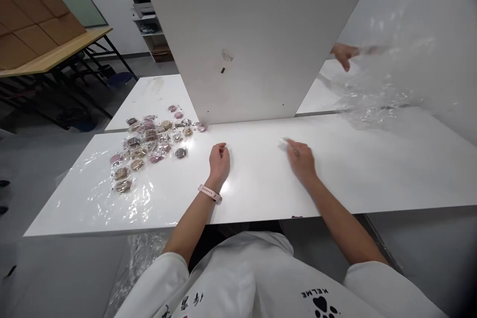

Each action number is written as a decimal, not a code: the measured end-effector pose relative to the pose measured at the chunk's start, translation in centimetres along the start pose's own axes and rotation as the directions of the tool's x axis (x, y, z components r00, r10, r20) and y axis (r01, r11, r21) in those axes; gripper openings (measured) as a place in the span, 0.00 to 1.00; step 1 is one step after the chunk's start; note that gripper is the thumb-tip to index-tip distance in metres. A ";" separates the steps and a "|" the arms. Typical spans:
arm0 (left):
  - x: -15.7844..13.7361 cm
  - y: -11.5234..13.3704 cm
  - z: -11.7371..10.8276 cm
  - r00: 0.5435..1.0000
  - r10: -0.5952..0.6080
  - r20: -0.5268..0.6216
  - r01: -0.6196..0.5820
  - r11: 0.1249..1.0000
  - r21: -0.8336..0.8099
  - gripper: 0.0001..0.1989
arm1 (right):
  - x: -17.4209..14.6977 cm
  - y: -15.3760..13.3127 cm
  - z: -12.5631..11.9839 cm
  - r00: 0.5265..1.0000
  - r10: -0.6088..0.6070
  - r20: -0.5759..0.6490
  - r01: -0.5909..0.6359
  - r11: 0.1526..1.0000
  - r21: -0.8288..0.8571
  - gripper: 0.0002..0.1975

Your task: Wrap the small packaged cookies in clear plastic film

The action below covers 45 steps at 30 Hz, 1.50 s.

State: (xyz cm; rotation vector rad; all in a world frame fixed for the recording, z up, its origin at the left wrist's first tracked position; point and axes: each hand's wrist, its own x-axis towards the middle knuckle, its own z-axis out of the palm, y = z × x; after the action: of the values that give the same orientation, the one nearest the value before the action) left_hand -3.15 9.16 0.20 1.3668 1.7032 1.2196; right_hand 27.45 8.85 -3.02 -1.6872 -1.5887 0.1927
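Observation:
My left hand (219, 161), with a pink band (209, 193) on its wrist, is closed low over the white table (257, 179). Its fingers curl inward, so anything inside is hidden. To the right, my right hand (302, 160) is closed and slightly blurred. A small pale bit shows at its fingertips, too smeared to name. Left of my left hand lies a loose spread of small round items in clear wrappers (151, 135), brown, pink, tan and dark. One dark wrapped round piece (181, 152) lies nearest that hand.
An upright white panel (257, 44) stands along the table's far side. Behind it at right, another person's hand (345, 53) is above crumpled clear plastic film (376, 102). Clear film (139, 268) also hangs below the table's front left. Cardboard boxes (37, 25) stand on a wooden table (55, 54).

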 end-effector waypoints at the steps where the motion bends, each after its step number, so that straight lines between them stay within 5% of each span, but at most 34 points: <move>1: -0.1 0.2 0.2 1.000 0.016 0.009 -0.017 0.999 0.037 0.12 | 1.4 1.7 -0.7 0.987 0.135 -0.092 -0.132 0.990 0.041 0.23; 3: 0.0 0.8 0.6 0.999 0.035 0.018 -0.036 0.995 0.090 0.11 | 5.1 4.1 -1.7 0.918 0.328 -0.223 -0.309 0.944 0.114 0.27; 5: 0.0 1.2 0.8 0.999 0.043 0.015 -0.044 0.993 0.114 0.11 | 9.5 5.3 -2.0 0.874 0.369 -0.316 -0.357 0.929 0.096 0.28; 8: 0.1 1.5 0.8 0.999 0.041 0.013 -0.042 0.991 0.127 0.10 | 15.4 5.4 -1.2 0.899 0.280 -0.335 -0.334 0.935 -0.115 0.28; 10: 0.1 1.6 0.8 0.999 0.040 0.016 -0.042 0.990 0.134 0.10 | 17.6 5.1 0.1 0.942 0.248 -0.225 -0.298 0.928 -0.223 0.28; 14: 0.4 1.7 0.9 0.998 0.057 0.018 -0.059 0.987 0.147 0.10 | 17.4 4.4 1.8 0.987 0.156 -0.025 -0.156 0.936 -0.315 0.25; 17: 0.6 1.6 1.0 0.998 0.066 0.026 -0.069 0.986 0.152 0.10 | 14.5 3.7 0.2 0.981 0.039 -0.188 -0.114 0.906 -0.408 0.27; 19: 0.7 1.6 1.0 0.998 0.056 0.032 -0.060 0.987 0.151 0.11 | 12.6 3.6 -2.3 0.913 0.046 -0.405 -0.227 0.883 -0.411 0.32; 22: 0.7 1.7 1.0 0.998 0.051 0.038 -0.056 0.986 0.156 0.11 | 12.1 4.7 -7.2 0.696 0.130 -0.706 -0.466 0.830 -0.307 0.40; 24: 0.6 1.6 1.0 0.998 0.055 0.039 -0.061 0.987 0.151 0.11 | 13.4 5.7 -10.4 0.603 0.192 -0.775 -0.536 0.816 -0.215 0.29; 26: 0.6 1.6 0.9 0.998 0.055 0.033 -0.059 0.989 0.138 0.11 | 14.8 5.8 -13.0 0.591 0.241 -0.770 -0.527 0.838 -0.142 0.09; 29: 0.4 1.5 1.0 0.999 0.044 0.027 -0.047 0.991 0.121 0.11 | 13.4 2.1 -14.8 0.648 0.049 -0.760 -0.341 0.911 -0.232 0.08; 33: 0.2 2.0 0.9 0.999 -0.013 0.050 0.011 0.999 0.039 0.08 | 3.5 -8.0 -11.7 0.843 -0.312 -0.438 0.104 0.894 -0.436 0.10; 34: 0.1 2.2 0.7 0.996 -0.043 0.079 0.044 0.999 -0.012 0.07 | 0.7 -10.5 -10.2 0.883 -0.360 -0.302 0.232 0.893 -0.386 0.09; 36: -0.1 2.8 -0.4 0.972 -0.126 0.200 0.159 0.975 -0.158 0.11 | -4.3 -14.9 -6.9 0.889 -0.457 -0.021 0.447 0.879 -0.167 0.08; 38: -0.5 3.2 -2.3 0.882 -0.203 0.425 0.344 0.894 -0.286 0.23 | -7.7 -18.0 -4.0 0.823 -0.523 0.222 0.525 0.850 0.055 0.09; 41: -1.7 3.4 -6.0 0.699 -0.248 0.671 0.529 0.811 -0.251 0.34 | -10.8 -20.7 -1.2 0.644 -0.585 0.493 0.529 0.806 0.266 0.10; 45: -4.1 3.3 -9.5 0.689 -0.192 0.699 0.339 0.937 -0.077 0.32 | -13.2 -22.3 -0.8 0.361 -0.710 0.604 0.482 0.697 0.531 0.11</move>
State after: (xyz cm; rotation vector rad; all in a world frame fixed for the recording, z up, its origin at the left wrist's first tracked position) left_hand -9.25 2.75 6.52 1.1794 1.1473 0.5733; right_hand 8.00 -5.61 6.22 -0.6460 -2.6011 0.8148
